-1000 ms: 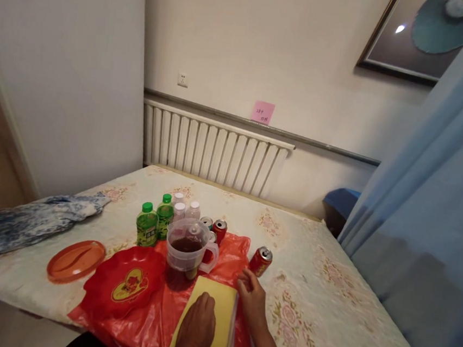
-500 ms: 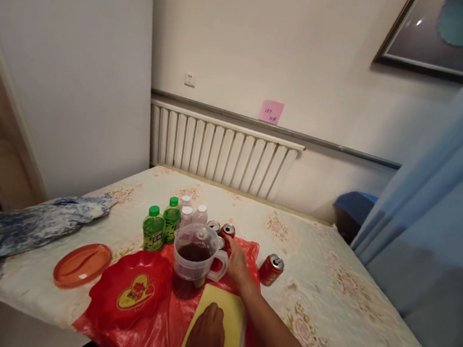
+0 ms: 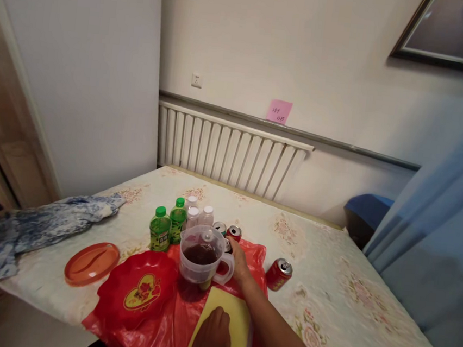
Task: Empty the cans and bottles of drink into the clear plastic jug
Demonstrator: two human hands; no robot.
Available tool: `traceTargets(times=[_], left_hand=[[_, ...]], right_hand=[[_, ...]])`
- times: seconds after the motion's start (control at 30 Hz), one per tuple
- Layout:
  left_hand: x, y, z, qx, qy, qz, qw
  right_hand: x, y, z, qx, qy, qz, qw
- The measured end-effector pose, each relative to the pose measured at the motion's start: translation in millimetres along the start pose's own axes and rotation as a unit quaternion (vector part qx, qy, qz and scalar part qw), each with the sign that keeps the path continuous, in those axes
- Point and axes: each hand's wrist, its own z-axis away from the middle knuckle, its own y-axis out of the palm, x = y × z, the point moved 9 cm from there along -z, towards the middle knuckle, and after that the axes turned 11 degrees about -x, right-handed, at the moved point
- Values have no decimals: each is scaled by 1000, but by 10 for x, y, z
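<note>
My left hand point(image 3: 213, 338) lies flat on a yellow pad point(image 3: 234, 315) at the table's near edge, fingers together. My right hand point(image 3: 240, 260) reaches past the handle of a clear plastic jug point(image 3: 203, 255) of dark liquid and closes around a red can point(image 3: 226, 246) behind it; the jug hides most of that can. Two more cans point(image 3: 234, 232) stand just beyond. Another red can point(image 3: 279, 273) stands alone to the right. A red plastic bag point(image 3: 168, 320) lies under the jug and pad.
Two green bottles point(image 3: 160, 231), several white bottles point(image 3: 198, 214), a red heart dish point(image 3: 141, 287) and an orange lid point(image 3: 92, 264) sit to the left. A blue patterned cloth point(image 3: 34, 225) lies at the far left. A radiator point(image 3: 229, 154) and a blue curtain point(image 3: 447, 227) bound the table.
My right hand left the pad's right edge, moved forward and left to the cans behind the jug, and has closed there. The left hand stays on the pad. The camera has shifted left.
</note>
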Motion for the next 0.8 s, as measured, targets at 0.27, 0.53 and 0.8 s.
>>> traceTargets(times=[0.27, 0.53, 0.8], left_hand=[[-44, -119, 29, -28, 14, 22, 999], [-65, -377, -73, -29, -51, 234, 970], [-76, -605, -89, 33, -158, 467, 870]], right_hand=[[-16, -579, 58, -71, -4, 88, 994], [346, -1390, 524, -113, 22, 108, 987], [636, -1699, 1129, -54, 145, -76, 985]])
